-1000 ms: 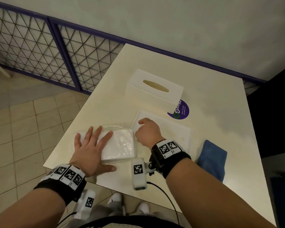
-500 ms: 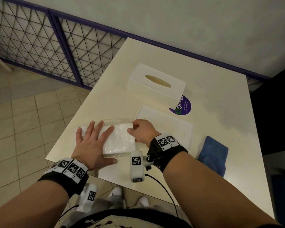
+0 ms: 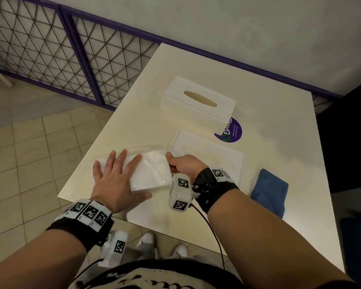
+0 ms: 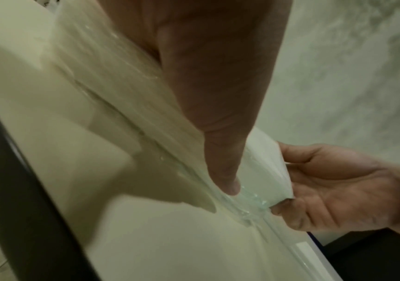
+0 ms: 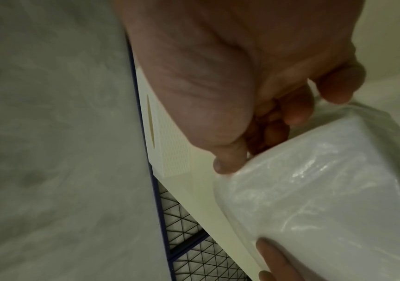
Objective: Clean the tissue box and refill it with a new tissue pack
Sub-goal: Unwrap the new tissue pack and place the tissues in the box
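A white tissue pack (image 3: 150, 174) in clear plastic wrap lies near the table's front left corner. My left hand (image 3: 115, 180) presses flat on its left part with fingers spread. My right hand (image 3: 180, 166) grips the pack's right end (image 4: 274, 171), thumb on top and fingers curled beneath (image 5: 273, 121). The white tissue box (image 3: 198, 105), with its oval slot up, stands farther back on the table. Its flat white base plate (image 3: 208, 153) lies between the box and my right hand.
A folded blue cloth (image 3: 269, 190) lies at the right of the cream table (image 3: 279, 132). A purple round sticker (image 3: 230, 132) sits by the box. A purple-framed mesh fence (image 3: 50, 49) and tiled floor are at the left; a wall runs behind.
My right hand moved from a fist beside the pack to gripping its right end. The left hand stayed pressed on the pack. The head view shifted slightly.
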Available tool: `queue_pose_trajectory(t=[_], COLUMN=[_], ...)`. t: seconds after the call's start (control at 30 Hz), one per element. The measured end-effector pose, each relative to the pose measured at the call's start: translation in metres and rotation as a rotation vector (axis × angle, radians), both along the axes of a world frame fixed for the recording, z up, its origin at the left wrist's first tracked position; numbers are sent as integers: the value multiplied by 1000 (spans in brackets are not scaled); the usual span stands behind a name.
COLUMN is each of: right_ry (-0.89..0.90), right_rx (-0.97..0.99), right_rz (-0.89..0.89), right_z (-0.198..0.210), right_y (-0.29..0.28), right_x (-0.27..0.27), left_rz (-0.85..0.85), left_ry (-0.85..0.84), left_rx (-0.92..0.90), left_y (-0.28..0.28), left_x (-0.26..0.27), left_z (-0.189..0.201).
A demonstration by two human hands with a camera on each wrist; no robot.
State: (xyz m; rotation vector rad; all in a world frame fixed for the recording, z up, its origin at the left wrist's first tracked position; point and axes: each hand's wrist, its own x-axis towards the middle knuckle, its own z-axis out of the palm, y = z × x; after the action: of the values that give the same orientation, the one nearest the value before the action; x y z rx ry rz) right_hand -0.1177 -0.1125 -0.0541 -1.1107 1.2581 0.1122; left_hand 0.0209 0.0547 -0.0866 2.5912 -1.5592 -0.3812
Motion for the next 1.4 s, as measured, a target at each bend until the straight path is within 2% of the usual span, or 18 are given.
queue_pose_trajectory(t=[0.13, 0.47, 0.57, 0.67, 0.8, 1.0, 1.23, 1.4], right_ry=[-13, -29, -33, -89, -145, -83, -109, -170], right_rx=[-40, 55, -5, 1, 118, 54, 15, 129], right_rz=[-14, 86, 115, 56, -87, -67, -48, -143], right_z=[-4, 4, 4, 5, 7, 6, 0, -1], right_y=[2, 2, -1, -1, 3, 1, 2, 4], right_x=[5, 7, 4, 2, 2, 1, -3, -7], left_rz=[35, 82, 78, 68, 70, 63, 69, 64], left_ry=[35, 21, 20, 26, 18, 9, 19, 14], left_rx=[-19, 19, 15, -5, 2, -19, -8, -5], left_y=[2, 2, 2, 1, 2, 5, 4, 4], left_x=[0, 0, 0, -1, -1, -3, -2, -2], left_z=[1, 1, 2, 3, 4, -1, -1, -1])
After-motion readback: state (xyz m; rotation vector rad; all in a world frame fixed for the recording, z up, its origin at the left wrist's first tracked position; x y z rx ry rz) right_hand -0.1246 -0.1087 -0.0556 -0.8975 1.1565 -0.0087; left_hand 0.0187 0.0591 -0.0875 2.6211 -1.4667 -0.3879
